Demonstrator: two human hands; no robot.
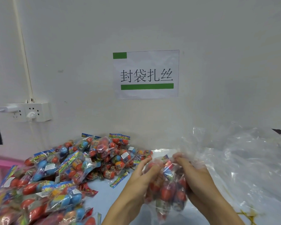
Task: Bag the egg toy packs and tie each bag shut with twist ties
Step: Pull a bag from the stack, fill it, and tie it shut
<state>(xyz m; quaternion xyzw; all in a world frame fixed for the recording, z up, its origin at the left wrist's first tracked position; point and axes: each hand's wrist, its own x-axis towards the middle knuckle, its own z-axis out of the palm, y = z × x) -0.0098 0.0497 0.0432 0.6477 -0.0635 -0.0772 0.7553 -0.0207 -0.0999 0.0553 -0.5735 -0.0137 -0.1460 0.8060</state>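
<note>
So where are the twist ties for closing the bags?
In the head view, the yellow twist ties lie at the bottom right on the table, just right of the person's right forearm and in front of the pile of clear bags.

1. a plain white wall [217, 46] fills most of the view.
2. a paper sign [146, 74] with black chinese characters and two green bars is stuck to the wall.
3. a white socket block [32, 112] sits low on the left, with a charger [10, 108] and a plug [31, 115] in it.
4. a white cable duct [22, 46] runs up from the block.
5. the table [104, 195] is pale blue.
6. something pink [0, 166] stands at the left edge.
</note>
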